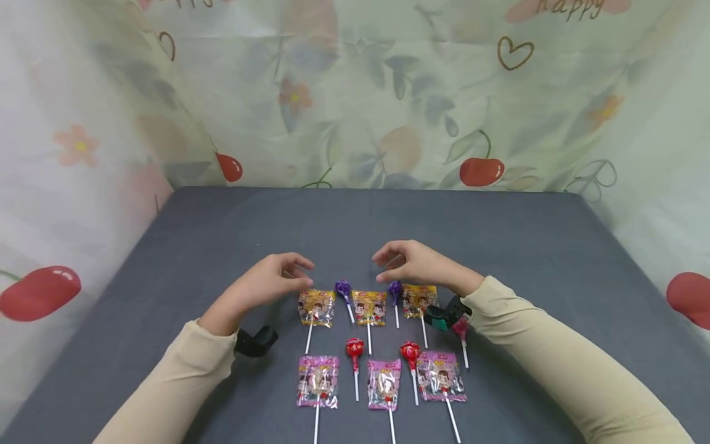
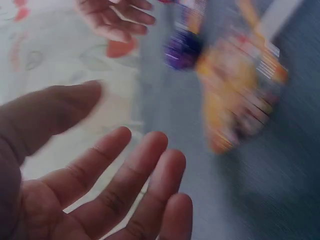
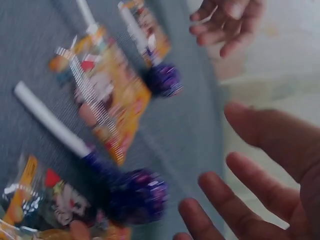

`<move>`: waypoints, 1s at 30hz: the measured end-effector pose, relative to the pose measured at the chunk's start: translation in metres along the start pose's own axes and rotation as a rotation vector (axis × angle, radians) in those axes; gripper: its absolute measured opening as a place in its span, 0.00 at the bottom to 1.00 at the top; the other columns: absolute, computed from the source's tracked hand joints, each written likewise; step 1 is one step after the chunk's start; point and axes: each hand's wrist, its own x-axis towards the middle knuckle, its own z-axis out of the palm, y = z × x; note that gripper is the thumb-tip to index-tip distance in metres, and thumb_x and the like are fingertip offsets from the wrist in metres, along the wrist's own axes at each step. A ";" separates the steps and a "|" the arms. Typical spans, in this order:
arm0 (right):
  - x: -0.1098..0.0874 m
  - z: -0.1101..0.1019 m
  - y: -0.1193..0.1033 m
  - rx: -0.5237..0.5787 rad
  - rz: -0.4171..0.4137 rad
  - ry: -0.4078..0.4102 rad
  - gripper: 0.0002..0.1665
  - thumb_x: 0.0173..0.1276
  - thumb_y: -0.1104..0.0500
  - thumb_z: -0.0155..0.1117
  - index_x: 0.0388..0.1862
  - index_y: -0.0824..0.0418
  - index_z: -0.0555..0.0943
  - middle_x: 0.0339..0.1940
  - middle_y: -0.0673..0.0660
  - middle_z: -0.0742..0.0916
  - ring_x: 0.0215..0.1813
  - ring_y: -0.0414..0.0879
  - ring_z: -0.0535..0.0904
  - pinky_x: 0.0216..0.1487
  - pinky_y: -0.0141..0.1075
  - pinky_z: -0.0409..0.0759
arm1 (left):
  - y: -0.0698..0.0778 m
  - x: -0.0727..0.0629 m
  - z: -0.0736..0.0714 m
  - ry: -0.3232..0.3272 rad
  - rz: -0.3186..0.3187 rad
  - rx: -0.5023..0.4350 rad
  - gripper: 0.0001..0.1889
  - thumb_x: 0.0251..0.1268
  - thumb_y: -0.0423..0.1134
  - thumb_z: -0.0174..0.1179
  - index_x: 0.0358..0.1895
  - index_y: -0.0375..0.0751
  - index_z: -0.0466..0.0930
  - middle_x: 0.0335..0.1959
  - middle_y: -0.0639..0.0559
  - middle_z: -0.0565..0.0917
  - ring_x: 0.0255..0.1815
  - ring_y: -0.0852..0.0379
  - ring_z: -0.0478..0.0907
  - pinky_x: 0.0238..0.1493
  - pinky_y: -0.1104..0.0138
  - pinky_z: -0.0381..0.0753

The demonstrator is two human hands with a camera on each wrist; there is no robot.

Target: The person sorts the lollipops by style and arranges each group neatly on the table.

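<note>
My left hand (image 1: 273,279) hovers above the left yellow-packet lollipop (image 1: 317,307), its fingers loosely bent and holding nothing. Across from it, my right hand (image 1: 416,266) is over the far side of the right purple lollipop (image 1: 395,290), fingers relaxed and apart from the thumb. A second purple lollipop (image 1: 343,290) and the middle yellow-packet lollipop (image 1: 369,307) lie between the hands. The right yellow-packet lollipop (image 1: 420,301) sits below my right wrist. In the right wrist view, a purple lollipop (image 3: 139,196) lies close to the fingertips (image 3: 189,207).
A nearer row has pink-packet lollipops (image 1: 318,381) and red round ones (image 1: 355,348) among them. One pinkish lollipop (image 1: 461,328) is partly covered by the black right wrist strap (image 1: 448,313). The grey table (image 1: 377,216) meets a patterned curtain (image 1: 355,123) behind and at both sides.
</note>
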 end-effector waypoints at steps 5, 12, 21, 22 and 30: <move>0.010 0.003 0.011 0.029 0.033 -0.169 0.27 0.62 0.57 0.71 0.58 0.65 0.76 0.53 0.62 0.80 0.55 0.53 0.77 0.52 0.40 0.77 | -0.009 0.010 0.011 -0.028 -0.087 0.129 0.22 0.54 0.38 0.71 0.53 0.39 0.78 0.38 0.46 0.80 0.33 0.55 0.75 0.32 0.65 0.74; 0.019 0.010 0.008 0.018 0.023 -0.299 0.27 0.59 0.59 0.74 0.54 0.65 0.75 0.40 0.58 0.76 0.40 0.46 0.67 0.41 0.36 0.67 | -0.009 0.017 0.017 -0.061 -0.103 0.264 0.27 0.45 0.45 0.78 0.50 0.41 0.78 0.37 0.46 0.79 0.33 0.53 0.74 0.33 0.63 0.72; 0.022 0.022 0.001 -0.176 0.065 -0.207 0.24 0.51 0.52 0.79 0.44 0.55 0.78 0.40 0.55 0.74 0.41 0.48 0.64 0.39 0.38 0.63 | -0.009 0.021 0.022 -0.044 -0.090 0.304 0.29 0.43 0.46 0.79 0.45 0.42 0.72 0.33 0.46 0.76 0.31 0.53 0.71 0.31 0.63 0.68; 0.022 0.023 0.001 -0.195 0.069 -0.195 0.23 0.50 0.52 0.79 0.43 0.54 0.78 0.41 0.55 0.73 0.42 0.49 0.63 0.40 0.38 0.62 | -0.008 0.020 0.024 -0.041 -0.097 0.309 0.28 0.42 0.46 0.79 0.44 0.42 0.72 0.33 0.47 0.76 0.30 0.53 0.70 0.31 0.63 0.68; 0.021 0.028 -0.001 -0.284 0.096 -0.155 0.23 0.48 0.51 0.80 0.39 0.51 0.77 0.40 0.54 0.73 0.45 0.51 0.61 0.40 0.40 0.61 | -0.004 0.019 0.028 0.004 -0.167 0.318 0.24 0.42 0.43 0.79 0.37 0.42 0.71 0.30 0.49 0.75 0.30 0.53 0.70 0.31 0.63 0.66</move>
